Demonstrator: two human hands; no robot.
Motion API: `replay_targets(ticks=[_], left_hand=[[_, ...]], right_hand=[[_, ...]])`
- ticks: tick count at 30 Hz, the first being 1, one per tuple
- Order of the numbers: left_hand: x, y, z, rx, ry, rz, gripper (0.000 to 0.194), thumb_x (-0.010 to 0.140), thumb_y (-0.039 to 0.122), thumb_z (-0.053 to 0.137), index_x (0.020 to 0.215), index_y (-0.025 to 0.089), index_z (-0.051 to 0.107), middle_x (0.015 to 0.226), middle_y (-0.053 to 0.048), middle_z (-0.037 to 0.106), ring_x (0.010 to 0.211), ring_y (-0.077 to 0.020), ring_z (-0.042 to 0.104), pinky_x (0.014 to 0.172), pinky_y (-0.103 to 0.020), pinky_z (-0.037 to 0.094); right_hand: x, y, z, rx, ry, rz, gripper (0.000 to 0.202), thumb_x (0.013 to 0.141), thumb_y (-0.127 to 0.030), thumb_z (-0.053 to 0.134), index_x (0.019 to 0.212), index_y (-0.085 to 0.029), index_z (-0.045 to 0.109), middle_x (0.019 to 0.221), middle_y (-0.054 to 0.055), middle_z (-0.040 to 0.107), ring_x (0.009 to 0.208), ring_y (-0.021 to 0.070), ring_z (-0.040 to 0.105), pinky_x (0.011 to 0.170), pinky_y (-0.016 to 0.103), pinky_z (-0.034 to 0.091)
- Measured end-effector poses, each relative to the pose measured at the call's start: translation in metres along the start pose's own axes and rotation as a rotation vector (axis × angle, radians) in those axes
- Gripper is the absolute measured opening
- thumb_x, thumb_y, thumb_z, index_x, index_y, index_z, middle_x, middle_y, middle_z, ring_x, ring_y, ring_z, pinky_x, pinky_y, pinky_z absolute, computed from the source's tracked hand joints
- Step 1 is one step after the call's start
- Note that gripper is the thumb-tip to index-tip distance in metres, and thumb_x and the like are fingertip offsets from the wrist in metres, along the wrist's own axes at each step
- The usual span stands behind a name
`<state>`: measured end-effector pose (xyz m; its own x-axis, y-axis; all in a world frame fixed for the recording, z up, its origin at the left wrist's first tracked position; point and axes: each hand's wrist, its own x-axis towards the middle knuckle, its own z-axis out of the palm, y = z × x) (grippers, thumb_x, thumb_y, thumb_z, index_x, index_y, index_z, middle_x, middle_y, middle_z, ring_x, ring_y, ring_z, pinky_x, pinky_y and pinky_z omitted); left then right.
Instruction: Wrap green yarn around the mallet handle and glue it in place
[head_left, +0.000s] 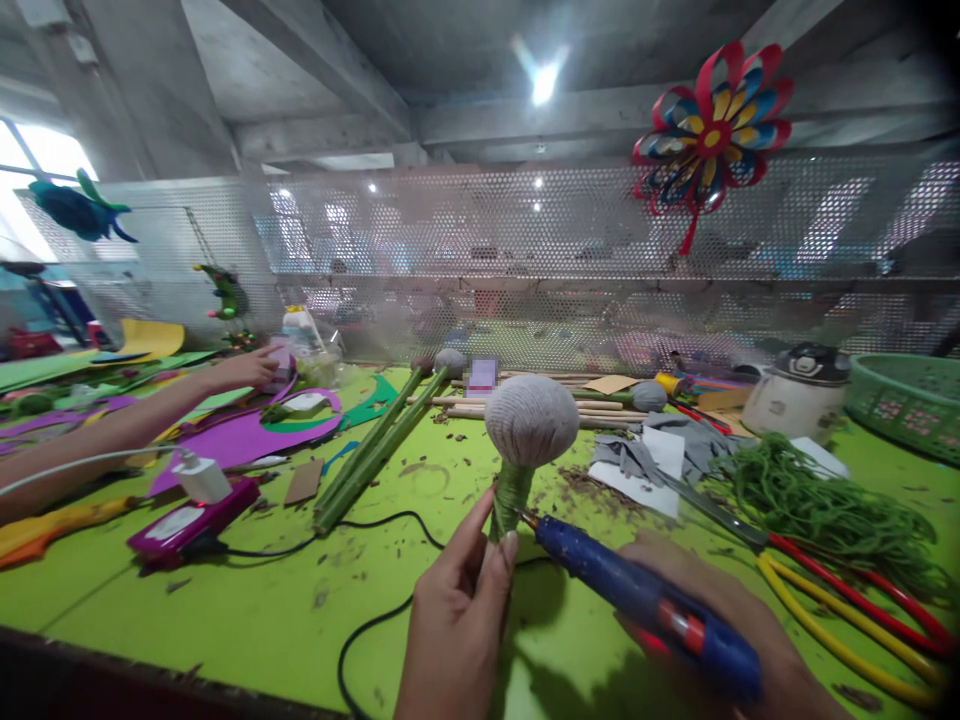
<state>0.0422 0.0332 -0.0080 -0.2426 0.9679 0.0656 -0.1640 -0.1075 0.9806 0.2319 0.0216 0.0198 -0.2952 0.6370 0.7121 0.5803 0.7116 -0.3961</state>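
My left hand point(469, 610) is closed around the green-wrapped stem of a drumstick-like piece point(531, 420), whose round head is covered in grey ribbed cloth. It stands nearly upright, head on top. My right hand point(697, 610) grips a blue glue gun point(637, 590) from the right. The gun's nozzle touches or almost touches the green wrapping just under the head; which one I cannot tell. Two similar pieces with long green stems point(375, 450) lie to the left on the table. Grey cloth scraps point(690, 445) and a heap of green yarn point(825, 510) lie to the right.
Scissors with red and yellow handles point(765, 545) lie near my right hand. A magenta power strip point(191, 520) with a white charger sits at left; a black cable crosses the green table point(285, 610). Another person's arm point(150, 415) reaches in from the left. A green basket point(907, 410) stands at right.
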Motion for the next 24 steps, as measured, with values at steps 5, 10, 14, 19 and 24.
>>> replay_targets(ticks=[5,10,14,19,24], left_hand=[[0.0,0.004,-0.001,-0.023,-0.02,-0.102,0.065,0.069,0.044,0.072,0.126,0.017,0.057,0.053,0.007,0.04,0.043,-0.0053,0.032,0.038,-0.015,0.023],[-0.001,0.009,-0.002,-0.054,-0.063,-0.176,0.069,0.071,0.042,0.071,0.131,0.016,0.05,0.052,0.009,0.037,0.041,-0.0042,0.029,0.037,-0.015,0.023],[-0.002,0.01,-0.004,-0.118,-0.091,-0.233,0.069,0.072,0.041,0.071,0.133,0.017,0.048,0.053,0.007,0.043,0.04,-0.0034,0.03,0.037,-0.014,0.023],[-0.003,0.008,-0.003,-0.183,-0.085,-0.281,0.059,0.073,0.036,0.071,0.127,0.021,0.052,0.056,0.007,0.047,0.04,-0.0023,0.03,0.037,-0.013,0.024],[-0.003,0.013,-0.003,-0.226,-0.083,-0.326,0.057,0.073,0.037,0.071,0.124,0.021,0.053,0.055,0.007,0.046,0.039,-0.0014,0.029,0.036,-0.012,0.021]], right_hand=[[0.0,0.002,-0.001,-0.006,-0.02,-0.014,0.013,0.083,-0.029,0.057,0.092,-0.024,0.064,0.069,0.005,0.068,0.058,0.0208,0.065,0.05,0.025,0.052],[-0.001,0.009,0.002,-0.012,-0.038,-0.028,0.013,0.081,-0.026,0.056,0.091,-0.025,0.064,0.068,0.005,0.068,0.053,0.0204,0.064,0.047,0.026,0.052],[-0.002,0.01,0.003,-0.015,-0.044,-0.052,0.014,0.081,-0.027,0.053,0.091,-0.025,0.063,0.068,0.005,0.069,0.051,0.0203,0.064,0.044,0.026,0.05],[-0.002,0.007,0.003,-0.017,-0.062,0.006,0.012,0.083,-0.024,0.053,0.091,-0.026,0.061,0.069,0.004,0.068,0.057,0.0205,0.066,0.05,0.026,0.051],[-0.001,0.015,0.009,0.003,0.015,-0.087,0.013,0.083,-0.03,0.05,0.088,-0.026,0.062,0.064,0.003,0.067,0.048,0.019,0.063,0.041,0.025,0.048]])
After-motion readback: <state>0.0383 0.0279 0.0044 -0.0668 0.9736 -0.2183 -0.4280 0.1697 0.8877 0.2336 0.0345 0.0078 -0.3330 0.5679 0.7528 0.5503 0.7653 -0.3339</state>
